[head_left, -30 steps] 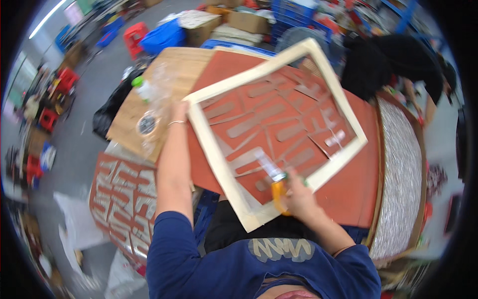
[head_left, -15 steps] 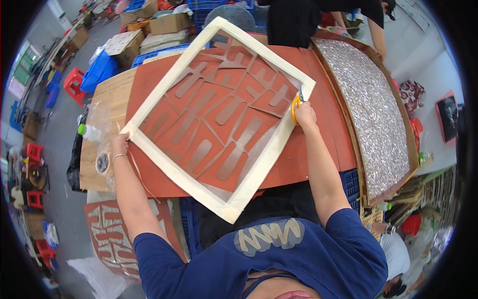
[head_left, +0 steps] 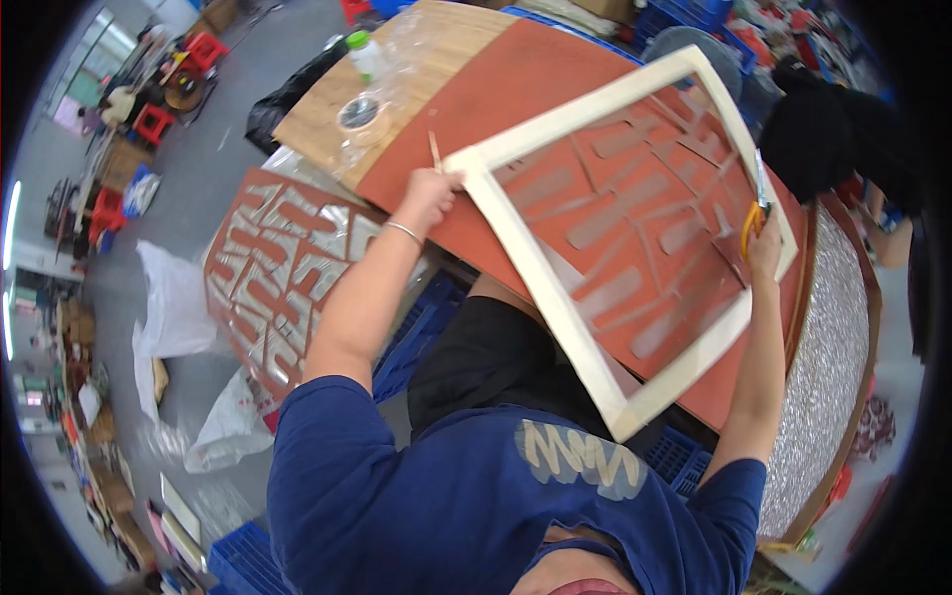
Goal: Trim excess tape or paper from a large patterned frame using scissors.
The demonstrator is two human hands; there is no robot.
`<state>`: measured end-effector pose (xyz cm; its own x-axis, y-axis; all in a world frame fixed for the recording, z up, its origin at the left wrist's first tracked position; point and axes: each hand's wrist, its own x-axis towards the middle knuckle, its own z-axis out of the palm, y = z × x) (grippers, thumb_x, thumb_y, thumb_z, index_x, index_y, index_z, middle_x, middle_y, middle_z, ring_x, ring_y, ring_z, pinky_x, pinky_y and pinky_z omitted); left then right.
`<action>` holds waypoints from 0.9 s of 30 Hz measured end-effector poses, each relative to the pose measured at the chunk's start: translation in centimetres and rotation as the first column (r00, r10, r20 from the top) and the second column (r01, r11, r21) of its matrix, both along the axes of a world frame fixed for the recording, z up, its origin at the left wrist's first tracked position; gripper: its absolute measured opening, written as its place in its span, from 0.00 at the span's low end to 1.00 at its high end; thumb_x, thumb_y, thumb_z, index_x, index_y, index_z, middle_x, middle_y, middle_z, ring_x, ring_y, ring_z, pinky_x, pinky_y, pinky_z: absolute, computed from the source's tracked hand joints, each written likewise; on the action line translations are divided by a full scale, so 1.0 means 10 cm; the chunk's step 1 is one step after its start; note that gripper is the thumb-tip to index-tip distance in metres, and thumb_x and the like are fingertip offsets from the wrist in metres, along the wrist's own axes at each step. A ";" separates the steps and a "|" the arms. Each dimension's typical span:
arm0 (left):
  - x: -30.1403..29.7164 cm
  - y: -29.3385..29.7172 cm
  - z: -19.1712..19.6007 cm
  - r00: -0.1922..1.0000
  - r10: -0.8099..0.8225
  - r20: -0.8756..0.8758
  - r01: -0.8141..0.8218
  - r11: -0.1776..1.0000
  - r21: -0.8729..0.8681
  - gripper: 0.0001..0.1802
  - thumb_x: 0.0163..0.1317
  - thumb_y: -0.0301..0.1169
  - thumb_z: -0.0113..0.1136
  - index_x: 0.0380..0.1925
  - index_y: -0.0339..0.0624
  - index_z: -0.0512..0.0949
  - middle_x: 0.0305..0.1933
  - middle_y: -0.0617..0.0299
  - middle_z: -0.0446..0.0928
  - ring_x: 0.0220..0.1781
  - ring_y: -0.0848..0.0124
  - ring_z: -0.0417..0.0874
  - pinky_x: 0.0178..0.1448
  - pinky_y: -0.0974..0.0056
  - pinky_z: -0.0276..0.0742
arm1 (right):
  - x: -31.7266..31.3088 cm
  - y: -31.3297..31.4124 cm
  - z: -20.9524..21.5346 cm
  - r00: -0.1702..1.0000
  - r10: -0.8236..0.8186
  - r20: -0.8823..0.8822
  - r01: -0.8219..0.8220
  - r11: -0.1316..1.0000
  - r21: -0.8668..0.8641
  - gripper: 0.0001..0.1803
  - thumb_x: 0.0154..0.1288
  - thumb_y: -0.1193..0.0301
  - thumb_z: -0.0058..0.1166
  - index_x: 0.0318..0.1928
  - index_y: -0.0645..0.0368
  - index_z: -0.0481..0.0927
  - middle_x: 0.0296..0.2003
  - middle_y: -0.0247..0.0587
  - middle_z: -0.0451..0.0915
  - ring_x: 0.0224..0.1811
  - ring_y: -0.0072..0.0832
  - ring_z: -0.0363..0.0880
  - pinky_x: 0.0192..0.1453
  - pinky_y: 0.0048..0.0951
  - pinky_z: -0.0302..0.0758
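Observation:
My left hand (head_left: 433,195) is closed on the left corner of a square, cream-bordered frame (head_left: 550,283), whose see-through middle carries brownish elongated shapes. A thin strip (head_left: 434,151) pokes up beside those fingers. On the opposite side, my right hand (head_left: 765,250) is closed round scissors with yellow handles (head_left: 751,230), their blades pointing away from me along the border. That hand also rests against the frame's right edge. Held at a slant, the frame hangs over a reddish-brown sheet (head_left: 436,119) covering the table.
Left of the table lies a brown sheet with cut-out shapes (head_left: 263,288). A green-capped bottle (head_left: 365,58) and a tape roll (head_left: 359,113) are on the bare wood. Silvery material (head_left: 828,367) fills a shallow tray at right. Another person (head_left: 843,139) stands at the far right.
My view has swung left, so the table and frame appear farther right. The frame has turned in my hands. Both hands keep their hold, and more of the cut-out sheet shows at left.

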<state>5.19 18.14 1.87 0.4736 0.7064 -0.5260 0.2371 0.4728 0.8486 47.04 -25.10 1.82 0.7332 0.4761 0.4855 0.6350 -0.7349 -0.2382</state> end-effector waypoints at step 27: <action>-0.38 -0.39 0.07 0.993 0.004 0.119 0.011 0.992 -0.125 0.10 0.65 0.35 0.51 0.27 0.42 0.70 0.19 0.70 0.66 0.10 0.86 0.55 0.12 0.76 0.45 | -3.10 2.02 0.48 -0.647 0.116 -0.754 -0.304 0.867 0.394 0.38 0.62 0.37 0.36 0.53 0.60 0.58 0.32 0.44 0.72 0.19 0.23 0.73 0.20 0.25 0.78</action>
